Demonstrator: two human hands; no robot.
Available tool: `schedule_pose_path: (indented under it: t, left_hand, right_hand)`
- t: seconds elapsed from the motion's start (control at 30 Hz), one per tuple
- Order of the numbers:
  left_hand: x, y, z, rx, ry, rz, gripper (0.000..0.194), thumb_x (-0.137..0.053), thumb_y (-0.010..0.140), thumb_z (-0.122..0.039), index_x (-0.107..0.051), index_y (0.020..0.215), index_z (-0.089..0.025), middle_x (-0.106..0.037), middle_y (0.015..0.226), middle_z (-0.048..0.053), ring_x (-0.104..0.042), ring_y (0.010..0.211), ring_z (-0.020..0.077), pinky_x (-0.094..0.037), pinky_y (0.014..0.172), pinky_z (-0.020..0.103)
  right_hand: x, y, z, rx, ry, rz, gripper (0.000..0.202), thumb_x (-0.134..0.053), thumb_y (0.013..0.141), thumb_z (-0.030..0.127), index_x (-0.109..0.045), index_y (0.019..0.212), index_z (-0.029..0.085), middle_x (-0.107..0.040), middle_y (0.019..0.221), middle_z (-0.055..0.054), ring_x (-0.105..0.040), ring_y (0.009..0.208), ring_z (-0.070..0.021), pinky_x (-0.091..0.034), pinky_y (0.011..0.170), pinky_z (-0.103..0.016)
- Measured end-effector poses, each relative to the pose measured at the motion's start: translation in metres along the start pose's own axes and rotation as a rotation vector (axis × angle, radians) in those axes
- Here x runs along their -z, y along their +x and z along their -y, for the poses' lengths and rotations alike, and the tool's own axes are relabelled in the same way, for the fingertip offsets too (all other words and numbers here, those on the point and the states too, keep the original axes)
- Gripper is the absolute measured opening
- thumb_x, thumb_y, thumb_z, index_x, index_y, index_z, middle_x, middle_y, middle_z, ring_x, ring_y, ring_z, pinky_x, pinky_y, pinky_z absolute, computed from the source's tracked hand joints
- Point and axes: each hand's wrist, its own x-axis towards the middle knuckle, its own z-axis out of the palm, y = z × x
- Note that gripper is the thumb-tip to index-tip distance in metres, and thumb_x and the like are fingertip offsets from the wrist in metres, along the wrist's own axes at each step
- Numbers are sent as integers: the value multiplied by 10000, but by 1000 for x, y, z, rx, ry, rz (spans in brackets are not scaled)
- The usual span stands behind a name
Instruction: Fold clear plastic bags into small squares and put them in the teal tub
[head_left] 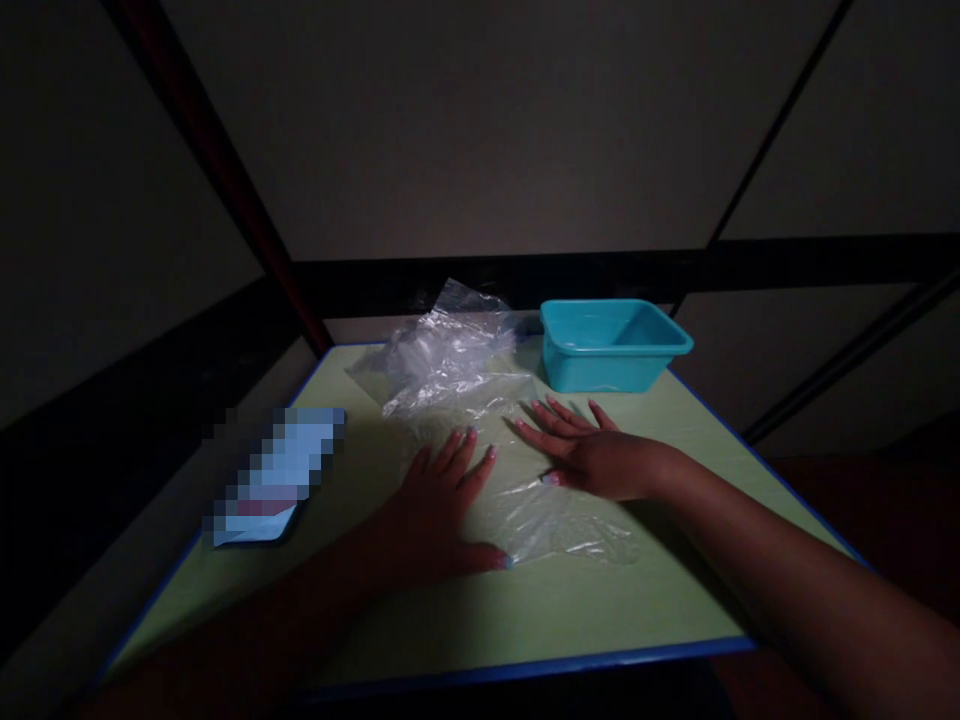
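A clear plastic bag [551, 520] lies spread on the table between and under my hands. My left hand [431, 510] rests on its left side, fingers spread and thumb stretched toward the near edge of the plastic. Across from it, my right hand [592, 455] presses flat on the right part of the bag with its fingers apart. Beyond my fingertips sits a crumpled heap of clear plastic [450, 350]; whether it is one piece with the flat bag, I cannot tell.
A turquoise plastic basin [611, 370] stands at the table's back right. At the left edge lies a phone [281, 480] with a lit, blurred screen. The pale green table [585, 620] has a blue rim, and a wall [487, 130] rises behind it.
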Motion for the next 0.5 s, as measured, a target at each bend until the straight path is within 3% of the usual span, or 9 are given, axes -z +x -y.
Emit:
schedule_pose_path:
  t: [0.1, 0.2, 0.27, 0.33, 0.4, 0.5]
  left_hand:
    - [0, -1, 0, -8, 4, 17, 1093, -514, 767, -781, -99, 1557, -149, 31, 1591, 211, 29, 1477, 363, -95, 1147, 633]
    - [-3, -1, -1, -45, -3, 24, 1088, -517, 767, -782, -105, 1557, -158, 26, 1599, 187, 7, 1484, 353, -81, 1159, 612]
    - [-5, -1, 0, -118, -36, 24, 1097, -496, 754, -812, -126, 1557, -162, -17, 1607, 179, -36, 1485, 367, -67, 1159, 619]
    - [-5, 0, 3, -183, -86, -15, 1077, -483, 755, -821, -159, 1554, -175, -96, 1612, 171, -110, 1480, 381, -65, 1156, 632]
    - [-3, 2, 9, -173, -142, -148, 955, -490, 811, -757, -252, 1531, -177, -227, 1596, 166, -224, 1455, 377, -128, 1161, 609]
    - [5, 8, 26, 18, -225, -443, 621, -507, 886, -564, -509, 1348, -150, -519, 1398, 162, -458, 1295, 333, -351, 1091, 500]
  right_hand:
    - [-7, 12, -21, 4, 78, -179, 690, -565, 911, 324, -270, 1529, 249, -161, 1599, -170, -110, 1461, -381, -209, 1073, -702]
    - [-18, 27, -36, 146, 258, -433, 494, -560, 908, 307, -542, 1367, 127, -506, 1413, -230, -435, 1345, -350, -368, 1074, -544]
    - [-24, 34, -39, 200, 310, -498, 413, -554, 912, 293, -603, 1288, 130, -627, 1273, -200, -565, 1212, -308, -434, 1029, -489]
    - [-27, 37, -37, 228, 330, -516, 375, -558, 911, 279, -619, 1255, 143, -663, 1217, -172, -601, 1150, -278, -454, 1006, -460]
    - [-29, 39, -34, 262, 355, -532, 342, -565, 907, 266, -636, 1221, 152, -674, 1195, -154, -604, 1137, -261, -454, 1005, -442]
    - [-30, 40, -33, 305, 390, -549, 304, -569, 905, 271, -660, 1173, 159, -684, 1157, -141, -601, 1121, -250, -456, 998, -436]
